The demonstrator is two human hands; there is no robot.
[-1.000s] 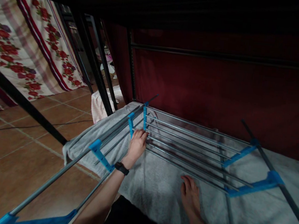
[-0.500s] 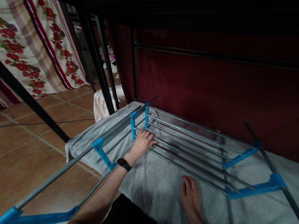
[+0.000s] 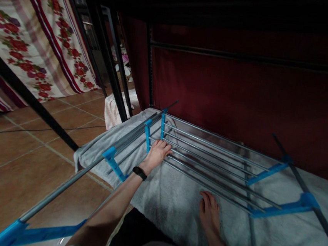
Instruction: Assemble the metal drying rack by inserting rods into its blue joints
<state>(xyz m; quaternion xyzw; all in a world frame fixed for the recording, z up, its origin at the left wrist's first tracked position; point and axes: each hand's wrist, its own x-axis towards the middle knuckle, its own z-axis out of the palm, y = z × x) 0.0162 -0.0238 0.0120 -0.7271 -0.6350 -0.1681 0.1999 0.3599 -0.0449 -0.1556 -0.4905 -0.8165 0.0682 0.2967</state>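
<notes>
1. Two hands down: left hand [image 3: 157, 152] lies open-fingered on the drying rack [image 3: 207, 158] rails near its left end; right hand [image 3: 209, 214] lies flat, gripping nothing, on the grey towel [image 3: 173, 205] at the rack's near edge.
2. Step, likely: positioning the folded rack; a firm rail grip comes next.
3. Tiled floor [image 3: 17, 163], dark red curtain [image 3: 242, 95] behind.

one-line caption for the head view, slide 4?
Left hand on the rails of a drying rack over a grey towel; right hand flat on the towel.

rack rails [image 3: 207, 158] block reach from above; grey towel [image 3: 173, 205] open in front; maroon curtain [image 3: 242, 95] closes the back.
</notes>
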